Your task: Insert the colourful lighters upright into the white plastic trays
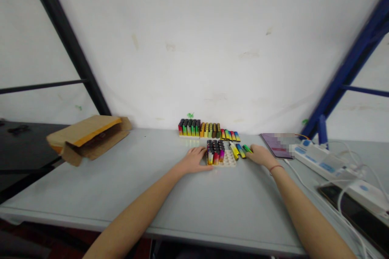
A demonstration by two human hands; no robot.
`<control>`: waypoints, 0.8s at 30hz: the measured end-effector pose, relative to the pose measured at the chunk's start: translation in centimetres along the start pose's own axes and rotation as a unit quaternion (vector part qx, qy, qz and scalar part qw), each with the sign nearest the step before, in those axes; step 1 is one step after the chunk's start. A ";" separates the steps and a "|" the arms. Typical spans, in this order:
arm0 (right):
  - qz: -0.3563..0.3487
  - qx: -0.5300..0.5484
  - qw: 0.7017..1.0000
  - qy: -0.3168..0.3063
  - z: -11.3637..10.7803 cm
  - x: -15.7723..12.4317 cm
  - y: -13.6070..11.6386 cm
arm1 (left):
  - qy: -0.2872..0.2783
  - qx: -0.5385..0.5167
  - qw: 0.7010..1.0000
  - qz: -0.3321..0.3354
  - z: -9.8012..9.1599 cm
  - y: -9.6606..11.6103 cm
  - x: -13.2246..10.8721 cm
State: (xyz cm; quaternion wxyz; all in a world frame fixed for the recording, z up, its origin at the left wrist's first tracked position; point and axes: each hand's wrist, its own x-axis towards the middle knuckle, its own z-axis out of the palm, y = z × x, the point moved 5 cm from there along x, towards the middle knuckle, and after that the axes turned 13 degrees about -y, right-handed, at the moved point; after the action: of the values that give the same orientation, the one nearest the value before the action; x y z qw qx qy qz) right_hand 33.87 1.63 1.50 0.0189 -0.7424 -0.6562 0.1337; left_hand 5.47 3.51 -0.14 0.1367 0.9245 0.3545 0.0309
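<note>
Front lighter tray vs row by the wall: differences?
The front tray is partly filled, with empty white slots showing; the wall row stands packed. The front tray sits between the left hand and right hand; the wall row is untouched. Both hold upright multicoloured lighters.

Grey table (pixel 152 194) against a white wall, open cardboard box (pixel 88 137) at the left, lighter row (pixel 208 129) at the back, tray (pixel 230 162) of lighters mid-table, loose lighters (pixel 240 150) just beside it, purple pad (pixel 275 145), power strips (pixel 319 162), phone (pixel 355 210) at the right
</note>
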 end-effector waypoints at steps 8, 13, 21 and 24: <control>-0.119 0.277 0.951 0.063 -1.4 -1.2 -1.3 | -0.005 0.005 1.000 -0.009 0.0 0.0 0.0; -0.182 0.306 0.931 0.080 -2.2 -2.7 -4.0 | -0.006 0.007 1.000 -0.003 0.0 0.1 0.0; -0.159 0.420 0.894 -0.005 0.0 -1.6 -4.9 | -0.002 0.005 1.000 -0.003 0.1 0.0 0.1; -0.102 0.486 0.865 -0.071 0.8 -1.6 -4.9 | 0.000 -0.004 1.000 -0.002 0.1 0.0 0.1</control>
State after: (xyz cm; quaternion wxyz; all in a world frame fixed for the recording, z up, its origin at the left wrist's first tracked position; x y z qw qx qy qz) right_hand 28.73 0.58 1.99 0.3443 -0.5568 -0.5799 0.4849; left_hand 5.56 3.58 -0.27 0.1406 0.9233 0.3559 0.0324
